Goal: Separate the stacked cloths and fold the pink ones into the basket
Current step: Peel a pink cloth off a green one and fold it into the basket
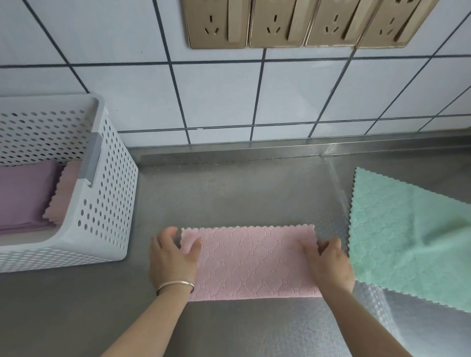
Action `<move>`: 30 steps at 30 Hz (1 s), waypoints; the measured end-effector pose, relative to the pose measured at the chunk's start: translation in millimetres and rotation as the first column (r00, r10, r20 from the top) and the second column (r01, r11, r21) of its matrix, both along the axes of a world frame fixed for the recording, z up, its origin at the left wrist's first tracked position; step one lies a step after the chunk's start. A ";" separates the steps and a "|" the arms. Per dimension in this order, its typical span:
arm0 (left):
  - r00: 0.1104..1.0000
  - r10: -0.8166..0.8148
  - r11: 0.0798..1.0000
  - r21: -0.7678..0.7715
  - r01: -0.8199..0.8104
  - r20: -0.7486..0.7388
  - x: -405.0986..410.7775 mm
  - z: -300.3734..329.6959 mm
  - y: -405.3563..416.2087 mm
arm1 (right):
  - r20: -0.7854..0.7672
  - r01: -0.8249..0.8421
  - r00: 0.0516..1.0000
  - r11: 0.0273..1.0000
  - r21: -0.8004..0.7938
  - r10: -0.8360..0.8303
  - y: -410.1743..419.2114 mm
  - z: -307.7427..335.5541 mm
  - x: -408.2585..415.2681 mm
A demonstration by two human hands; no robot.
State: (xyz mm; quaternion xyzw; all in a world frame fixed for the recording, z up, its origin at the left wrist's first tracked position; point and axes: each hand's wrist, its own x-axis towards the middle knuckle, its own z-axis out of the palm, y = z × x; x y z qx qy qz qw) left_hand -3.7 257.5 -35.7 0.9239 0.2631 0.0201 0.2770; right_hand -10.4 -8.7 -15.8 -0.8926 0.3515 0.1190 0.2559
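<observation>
A pink cloth [250, 263], folded in half into a long rectangle, lies flat on the steel counter in front of me. My left hand [172, 261] holds its left end, thumb on top and fingers past the edge. At the cloth's right end, my right hand [329, 263] pinches the edge between thumb and fingers. The white perforated basket [106, 186] stands at the left and holds folded pink cloths [20, 194]. A green cloth [414, 239] lies spread open on the counter to the right.
The steel counter [229, 192] runs back to a tiled wall with a row of gold sockets [315, 13]. Bare counter lies between the basket and the pink cloth.
</observation>
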 end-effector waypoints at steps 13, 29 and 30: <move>0.571 -0.718 0.530 0.221 0.819 -0.398 -31.4 -28.6 -66.2 | -0.279 -0.063 0.959 0.998 -0.018 0.055 5.1 2.3 -36.8; 0.836 -0.545 0.641 -0.673 0.369 -0.060 -3.6 50.6 -89.2 | 0.375 -0.130 0.924 0.983 0.127 0.074 82.2 40.2 -45.6; 0.887 -0.460 0.603 -0.746 0.282 -0.037 -3.1 54.8 -87.8 | 0.413 -0.188 0.901 0.978 0.093 0.134 93.6 39.1 -45.6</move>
